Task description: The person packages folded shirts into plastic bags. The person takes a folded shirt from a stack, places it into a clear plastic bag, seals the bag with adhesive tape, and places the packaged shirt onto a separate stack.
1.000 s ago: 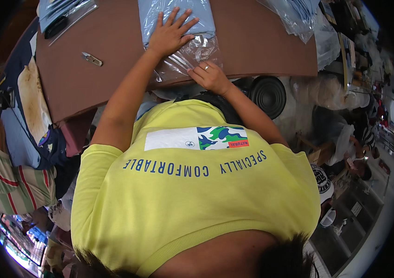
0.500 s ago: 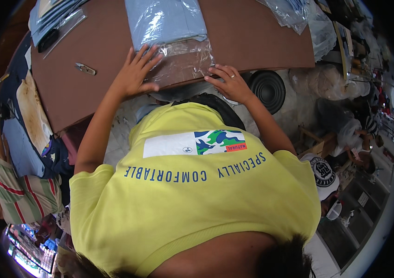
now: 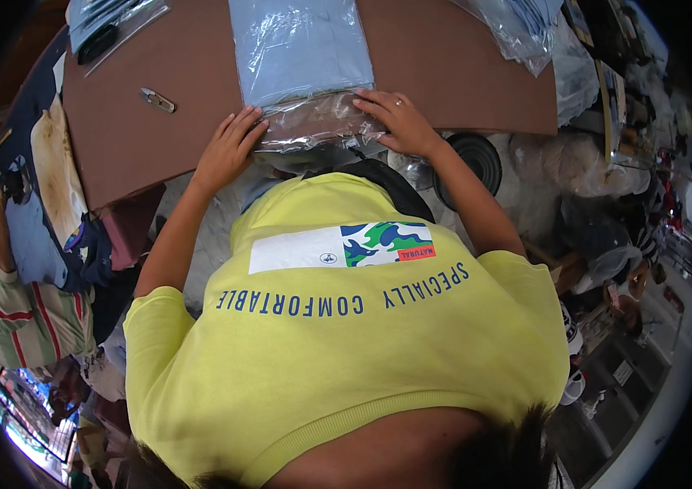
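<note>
A folded light-blue garment [image 3: 301, 49] lies in a clear plastic bag on the brown table in front of me. The bag's loose clear flap [image 3: 313, 122] reaches toward me to the table's near edge. My left hand [image 3: 230, 148] rests at the flap's left side, its fingers straight and fairly close together. At the opposite side, my right hand [image 3: 404, 124] has its fingers stretched over the flap's right corner, near the garment's lower edge. The undersides of both hands are hidden.
Small thread snips [image 3: 158, 100] lie on the brown table [image 3: 460, 90] to the left. Bagged blue garments [image 3: 517, 33] sit far right, with more folded ones [image 3: 97, 20] far left. A round black stool [image 3: 476, 167] stands below the table edge. Another person's striped sleeve [image 3: 36, 318] is at left.
The bagged garment has come nearer to me. My right hand has moved up along the flap's right side, and my left hand's spread fingers have drawn together lower down.
</note>
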`<state>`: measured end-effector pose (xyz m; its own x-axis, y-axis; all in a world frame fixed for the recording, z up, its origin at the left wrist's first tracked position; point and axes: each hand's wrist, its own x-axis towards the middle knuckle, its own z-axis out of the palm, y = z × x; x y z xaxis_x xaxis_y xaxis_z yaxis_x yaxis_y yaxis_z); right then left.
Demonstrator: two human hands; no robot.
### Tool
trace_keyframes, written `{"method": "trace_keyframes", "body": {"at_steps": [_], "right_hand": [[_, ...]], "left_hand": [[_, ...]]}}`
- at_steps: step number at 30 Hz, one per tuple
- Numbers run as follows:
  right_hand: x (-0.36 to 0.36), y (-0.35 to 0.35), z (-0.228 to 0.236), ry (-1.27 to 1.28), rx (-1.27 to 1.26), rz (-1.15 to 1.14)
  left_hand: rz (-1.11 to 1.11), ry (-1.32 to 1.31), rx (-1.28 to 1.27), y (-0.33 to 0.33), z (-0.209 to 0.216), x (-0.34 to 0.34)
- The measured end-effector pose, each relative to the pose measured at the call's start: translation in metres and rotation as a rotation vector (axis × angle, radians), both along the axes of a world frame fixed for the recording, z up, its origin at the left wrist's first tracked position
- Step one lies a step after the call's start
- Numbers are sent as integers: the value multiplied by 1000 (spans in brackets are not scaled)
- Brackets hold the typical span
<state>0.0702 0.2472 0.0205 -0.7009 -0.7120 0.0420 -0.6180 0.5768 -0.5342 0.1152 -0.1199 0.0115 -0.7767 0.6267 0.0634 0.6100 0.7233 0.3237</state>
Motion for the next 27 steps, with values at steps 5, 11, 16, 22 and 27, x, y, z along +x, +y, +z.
{"method": "trace_keyframes", "body": {"at_steps": [5,11,16,22,27], "right_hand": [[-26,3,-4,140,-189,-33],[-41,-12,-10,-102,-466,-364],[-57,-30,-16,-293,-533,-566],[-78,-46,-10,-290,-352,-695],[-96,-55,-12,-248,-105,-773]], "left_hand": [[12,98,145,-2,3,-13],[504,-6,435,11,1,-29],[794,-67,608,35,-3,-56],[921,145,260,42,-25,-81],[997,143,8,50,-24,-94]]}}
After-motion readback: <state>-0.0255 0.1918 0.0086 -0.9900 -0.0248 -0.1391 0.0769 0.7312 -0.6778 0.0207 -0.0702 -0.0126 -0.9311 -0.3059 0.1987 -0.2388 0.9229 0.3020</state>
